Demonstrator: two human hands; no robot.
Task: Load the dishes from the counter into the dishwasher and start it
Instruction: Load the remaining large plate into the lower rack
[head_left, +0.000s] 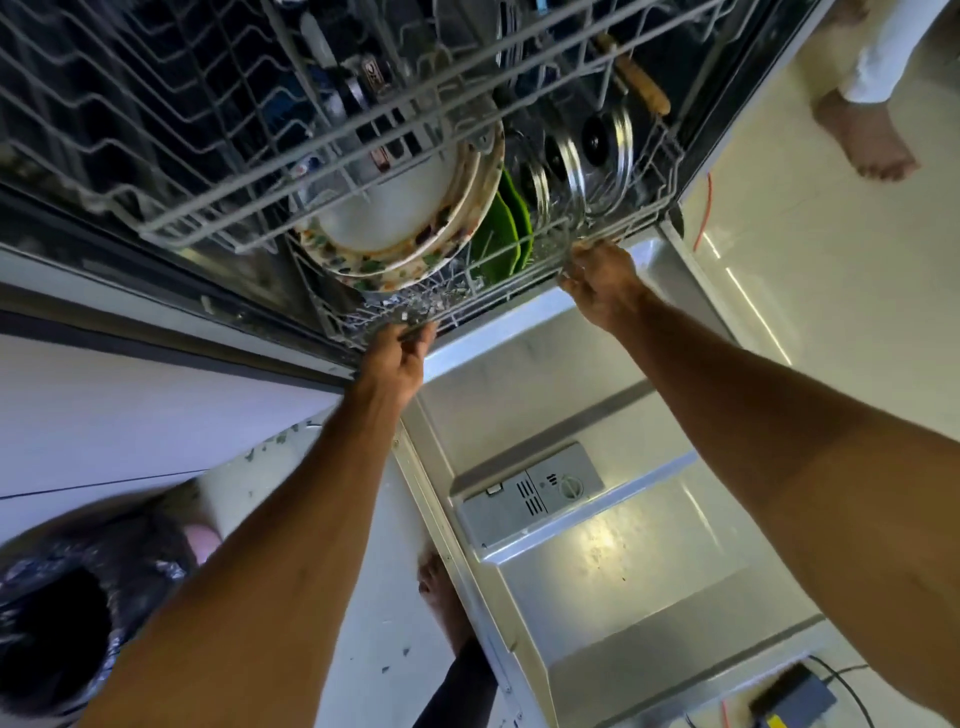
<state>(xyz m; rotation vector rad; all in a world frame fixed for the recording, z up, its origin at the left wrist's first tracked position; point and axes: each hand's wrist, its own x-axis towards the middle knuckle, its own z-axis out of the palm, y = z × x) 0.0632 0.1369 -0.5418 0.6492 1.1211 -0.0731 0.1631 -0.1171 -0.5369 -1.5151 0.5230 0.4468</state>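
Note:
The dishwasher stands open, its door (623, 582) folded flat below me. The lower rack (498, 291) sits at the mouth of the tub and holds a large white plate with a floral rim (405, 208), green plates (511, 228) and glass lids (597, 156). My left hand (397, 361) grips the rack's front rail at its left end. My right hand (602, 278) grips the same rail at its right end. The upper rack (291, 104) hangs above, partly pulled out, with a wooden-handled utensil (641, 85) behind it.
A detergent dispenser (530, 491) is set in the door. A bin with a black liner (57, 623) stands at lower left. My bare foot (441, 587) is beside the door. Another person's foot (865, 137) stands at upper right. A dark device with cables (792, 699) lies by the door's edge.

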